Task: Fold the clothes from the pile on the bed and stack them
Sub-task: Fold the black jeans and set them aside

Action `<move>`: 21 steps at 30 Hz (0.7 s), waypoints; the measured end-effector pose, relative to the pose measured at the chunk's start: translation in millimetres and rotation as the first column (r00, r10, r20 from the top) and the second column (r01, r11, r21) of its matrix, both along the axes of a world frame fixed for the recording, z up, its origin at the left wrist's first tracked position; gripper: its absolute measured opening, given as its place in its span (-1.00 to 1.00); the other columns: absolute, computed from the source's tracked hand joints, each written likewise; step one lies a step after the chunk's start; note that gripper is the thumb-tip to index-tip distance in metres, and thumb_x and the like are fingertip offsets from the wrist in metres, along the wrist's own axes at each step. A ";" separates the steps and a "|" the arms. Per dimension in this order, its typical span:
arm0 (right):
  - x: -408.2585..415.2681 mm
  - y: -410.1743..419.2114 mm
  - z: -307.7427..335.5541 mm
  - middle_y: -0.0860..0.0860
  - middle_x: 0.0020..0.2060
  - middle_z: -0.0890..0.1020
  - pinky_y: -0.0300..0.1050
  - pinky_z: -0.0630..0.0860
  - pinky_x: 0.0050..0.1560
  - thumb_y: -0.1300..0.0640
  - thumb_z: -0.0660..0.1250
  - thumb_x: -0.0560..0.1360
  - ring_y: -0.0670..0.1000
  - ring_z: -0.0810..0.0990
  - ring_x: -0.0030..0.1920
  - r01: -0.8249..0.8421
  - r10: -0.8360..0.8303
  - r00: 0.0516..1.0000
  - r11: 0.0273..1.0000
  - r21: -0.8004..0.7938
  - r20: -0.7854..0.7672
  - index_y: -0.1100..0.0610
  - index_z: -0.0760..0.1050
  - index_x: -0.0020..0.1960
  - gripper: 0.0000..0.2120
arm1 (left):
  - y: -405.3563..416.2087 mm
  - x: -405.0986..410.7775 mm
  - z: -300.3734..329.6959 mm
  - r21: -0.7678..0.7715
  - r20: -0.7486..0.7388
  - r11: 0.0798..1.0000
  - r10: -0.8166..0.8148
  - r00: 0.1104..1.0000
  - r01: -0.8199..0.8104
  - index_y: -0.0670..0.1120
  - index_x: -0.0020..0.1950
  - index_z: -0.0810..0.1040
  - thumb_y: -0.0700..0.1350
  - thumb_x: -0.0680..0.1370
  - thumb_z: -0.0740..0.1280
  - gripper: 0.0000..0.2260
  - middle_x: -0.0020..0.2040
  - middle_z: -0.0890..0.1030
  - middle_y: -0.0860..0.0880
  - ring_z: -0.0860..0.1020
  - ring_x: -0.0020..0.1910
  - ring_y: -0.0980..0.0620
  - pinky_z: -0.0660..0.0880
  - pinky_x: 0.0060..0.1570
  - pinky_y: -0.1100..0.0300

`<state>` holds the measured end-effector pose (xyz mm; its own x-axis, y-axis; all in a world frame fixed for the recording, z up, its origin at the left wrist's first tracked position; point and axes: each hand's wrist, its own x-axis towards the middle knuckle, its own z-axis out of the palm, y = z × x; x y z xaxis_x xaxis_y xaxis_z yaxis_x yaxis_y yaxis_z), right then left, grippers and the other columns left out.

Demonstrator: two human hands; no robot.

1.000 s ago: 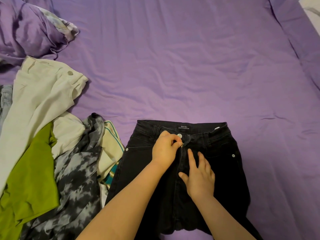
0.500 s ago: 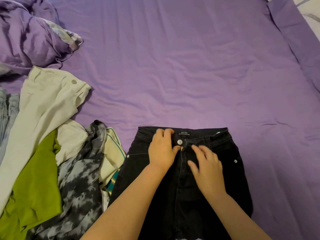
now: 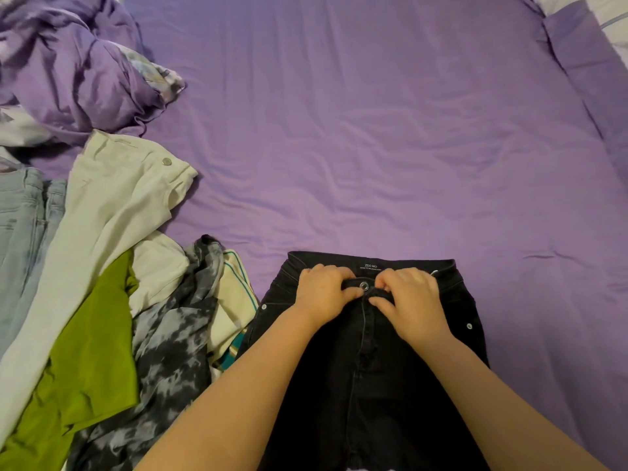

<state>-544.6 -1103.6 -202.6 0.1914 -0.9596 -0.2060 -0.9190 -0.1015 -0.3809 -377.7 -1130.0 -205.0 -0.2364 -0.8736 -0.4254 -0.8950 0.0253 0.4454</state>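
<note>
The black jeans (image 3: 367,368) lie flat on the purple bed (image 3: 339,147), close to the person. The left hand (image 3: 323,294) and the right hand (image 3: 413,300) both pinch the top band, one on each side of the silver button (image 3: 364,285). The pile of clothes (image 3: 102,283) sits just to the left of the jeans.

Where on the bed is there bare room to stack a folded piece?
Bare sheet spreads beyond the black jeans and to their right, up to the pillow. The left is crowded: the pile and duvet. Both hands grip the jeans' waistband.
</note>
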 end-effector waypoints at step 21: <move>-3.3 107.3 185.7 -0.21 -0.09 0.48 -0.30 0.43 -0.10 0.12 0.37 0.47 -0.17 0.49 -0.08 0.085 -0.016 0.908 0.986 -0.147 0.418 -0.07 0.51 -0.04 -0.88 | 119.4 -23.8 195.7 0.622 -0.619 0.681 0.730 0.289 -0.386 -0.14 -0.19 0.69 -0.06 0.46 0.47 -0.86 -0.25 0.69 -0.16 0.65 -0.28 -0.04 0.56 -0.27 0.15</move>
